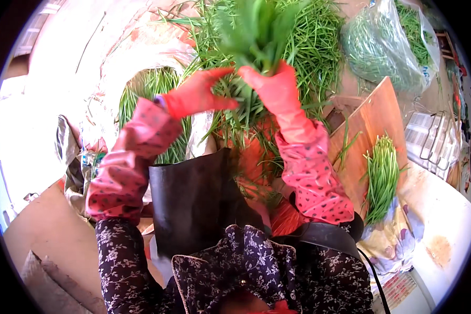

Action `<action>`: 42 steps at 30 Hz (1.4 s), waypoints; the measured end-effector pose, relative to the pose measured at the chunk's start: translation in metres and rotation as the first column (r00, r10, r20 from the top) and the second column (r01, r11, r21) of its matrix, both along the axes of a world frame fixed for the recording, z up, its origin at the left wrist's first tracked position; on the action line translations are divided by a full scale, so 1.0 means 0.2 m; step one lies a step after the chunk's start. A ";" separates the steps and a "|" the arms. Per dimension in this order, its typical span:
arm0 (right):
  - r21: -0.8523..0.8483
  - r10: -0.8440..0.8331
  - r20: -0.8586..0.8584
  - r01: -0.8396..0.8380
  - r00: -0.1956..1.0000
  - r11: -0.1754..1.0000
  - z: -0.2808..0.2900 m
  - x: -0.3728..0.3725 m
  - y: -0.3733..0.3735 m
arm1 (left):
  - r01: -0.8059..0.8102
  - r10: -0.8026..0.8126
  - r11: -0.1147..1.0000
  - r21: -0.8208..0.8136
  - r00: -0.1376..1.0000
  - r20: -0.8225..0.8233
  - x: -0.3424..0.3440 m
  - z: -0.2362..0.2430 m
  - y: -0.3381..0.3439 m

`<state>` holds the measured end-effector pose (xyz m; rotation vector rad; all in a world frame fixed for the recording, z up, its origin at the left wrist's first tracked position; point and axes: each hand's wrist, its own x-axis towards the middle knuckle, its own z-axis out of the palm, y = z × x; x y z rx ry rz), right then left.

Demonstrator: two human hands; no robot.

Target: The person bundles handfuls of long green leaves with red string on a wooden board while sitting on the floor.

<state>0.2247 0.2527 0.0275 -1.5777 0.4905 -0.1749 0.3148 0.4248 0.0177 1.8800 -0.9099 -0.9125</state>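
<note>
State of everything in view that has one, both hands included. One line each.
Left hand: open, thumb and fingers apart, holding nothing
Right hand: closed around a bunch
Held bunch: raised, motion-blurred
Pile of greens: loose, tangled
Clear bag: bulging with greens; can't tell if tied
Bunch at right: stems lined up, not held
Wooden board: tilted

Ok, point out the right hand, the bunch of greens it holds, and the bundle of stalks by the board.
Right hand [278, 93]: head view, middle of the hand.
Bunch of greens [259, 34]: head view, blurred upper leaves.
Bundle of stalks [381, 180]: head view, middle of its length.
</note>
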 end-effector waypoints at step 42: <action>-0.810 0.383 0.324 0.045 0.865 0.584 0.58 -0.85 0.41 | 0.096 0.059 0.980 0.172 0.689 -0.722 -1.17 0.67 0.74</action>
